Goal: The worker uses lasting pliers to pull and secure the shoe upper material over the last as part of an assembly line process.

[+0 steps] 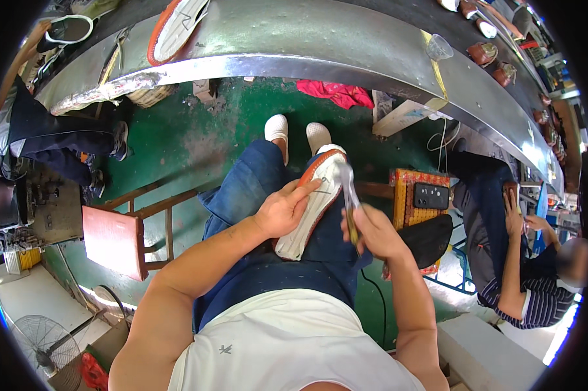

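A shoe (309, 221) lies across my thighs, its white underside facing up and an orange-brown rim along one edge. Dark pen strokes mark the white surface. My left hand (284, 207) grips the shoe from the side, its fingers laid over the underside. My right hand (375, 231) is closed around a silver metal hand tool (348, 189) with a yellowish handle, which looks like pincers. Its upper end is at the right edge of the shoe near the toe. Motion smears the tool, so I cannot tell whether it touches.
A metal-topped bench (294, 39) curves ahead, bearing another upturned shoe (176, 32) and a clear cup (439, 47). To the left stands a wooden stool (114, 241). A phone (430, 196) rests on a patterned seat at right. Co-workers sit on both sides.
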Motion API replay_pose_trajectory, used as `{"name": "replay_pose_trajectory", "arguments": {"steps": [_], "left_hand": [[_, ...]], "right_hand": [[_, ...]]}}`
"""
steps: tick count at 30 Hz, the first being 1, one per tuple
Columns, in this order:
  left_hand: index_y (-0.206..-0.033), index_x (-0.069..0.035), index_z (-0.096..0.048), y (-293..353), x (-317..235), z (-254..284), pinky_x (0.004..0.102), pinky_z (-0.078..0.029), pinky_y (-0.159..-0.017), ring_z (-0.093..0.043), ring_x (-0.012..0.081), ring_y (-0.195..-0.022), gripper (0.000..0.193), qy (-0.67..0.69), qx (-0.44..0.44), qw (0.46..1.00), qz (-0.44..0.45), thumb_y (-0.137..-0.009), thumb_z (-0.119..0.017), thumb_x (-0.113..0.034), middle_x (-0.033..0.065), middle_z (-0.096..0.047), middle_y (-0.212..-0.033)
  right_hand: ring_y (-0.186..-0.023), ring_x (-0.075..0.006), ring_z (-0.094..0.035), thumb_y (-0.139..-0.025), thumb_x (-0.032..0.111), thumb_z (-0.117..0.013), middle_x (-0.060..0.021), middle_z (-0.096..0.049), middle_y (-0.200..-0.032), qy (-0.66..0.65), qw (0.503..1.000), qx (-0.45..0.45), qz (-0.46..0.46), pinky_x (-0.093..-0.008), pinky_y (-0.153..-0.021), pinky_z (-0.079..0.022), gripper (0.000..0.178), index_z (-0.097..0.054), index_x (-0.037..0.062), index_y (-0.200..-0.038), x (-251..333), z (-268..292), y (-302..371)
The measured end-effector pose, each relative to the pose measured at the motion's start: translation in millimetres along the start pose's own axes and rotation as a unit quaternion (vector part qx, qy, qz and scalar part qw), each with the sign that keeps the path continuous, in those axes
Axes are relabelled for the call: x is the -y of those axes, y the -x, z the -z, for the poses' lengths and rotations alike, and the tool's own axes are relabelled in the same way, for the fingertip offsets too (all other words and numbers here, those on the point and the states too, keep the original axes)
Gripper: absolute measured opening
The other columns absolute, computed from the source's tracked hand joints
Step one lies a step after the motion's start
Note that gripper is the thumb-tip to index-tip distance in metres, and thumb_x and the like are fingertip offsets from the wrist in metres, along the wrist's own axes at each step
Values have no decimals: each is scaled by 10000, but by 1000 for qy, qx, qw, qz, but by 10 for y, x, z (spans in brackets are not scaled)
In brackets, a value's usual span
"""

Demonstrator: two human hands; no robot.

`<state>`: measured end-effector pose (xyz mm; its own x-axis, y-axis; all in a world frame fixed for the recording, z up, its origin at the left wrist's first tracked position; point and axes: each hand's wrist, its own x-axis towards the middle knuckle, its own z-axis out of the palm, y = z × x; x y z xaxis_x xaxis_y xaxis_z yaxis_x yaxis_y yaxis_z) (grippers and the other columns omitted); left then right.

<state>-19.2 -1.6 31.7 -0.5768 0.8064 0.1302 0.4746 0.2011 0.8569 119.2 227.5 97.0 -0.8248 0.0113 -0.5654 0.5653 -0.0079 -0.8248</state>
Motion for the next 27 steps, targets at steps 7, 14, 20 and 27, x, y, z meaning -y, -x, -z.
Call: {"name": "replay_pose_trajectory", "arguments": {"steps": [7,14,20,27], "left_hand": [[-1594,-91,-250,63,-61,18,474,-499,-1007,-594,456,-1205,628,-51,46,992,101,-1030,-500,-209,305,-518,-1411],[-1597,-1,-168,-7,-28,112,401,-419,-1108,-551,377,-1305,749,66,95,960,256,-1026,-572,-269,304,-522,-1412],[-1598,-66,-246,-138,154,236,386,-470,-1075,-556,226,-1278,815,295,148,899,287,-957,-722,-227,118,-520,-1445],[-1610,-173,-229,-278,49,332,502,-574,-915,-578,246,-1249,859,340,210,826,397,-935,-753,-257,89,-519,-1429]], "right_hand": [[-765,-308,-696,-1086,405,-414,-173,-671,-774,249,968,-3,-8,-423,-720,-534,496,-594,-27,-923,471,-65,-354],[-887,-505,-641,-1068,363,-456,-312,-668,-895,298,947,-14,118,-568,-776,-481,432,-597,-36,-987,257,-206,-232],[-792,-472,-650,-1016,314,-580,-257,-678,-820,274,961,29,0,-492,-734,-509,343,-596,-27,-977,167,-172,132],[-973,-348,-699,-967,240,-633,-255,-685,-1045,497,856,80,117,-458,-786,-569,394,-602,-88,-1184,160,-487,298]]}}
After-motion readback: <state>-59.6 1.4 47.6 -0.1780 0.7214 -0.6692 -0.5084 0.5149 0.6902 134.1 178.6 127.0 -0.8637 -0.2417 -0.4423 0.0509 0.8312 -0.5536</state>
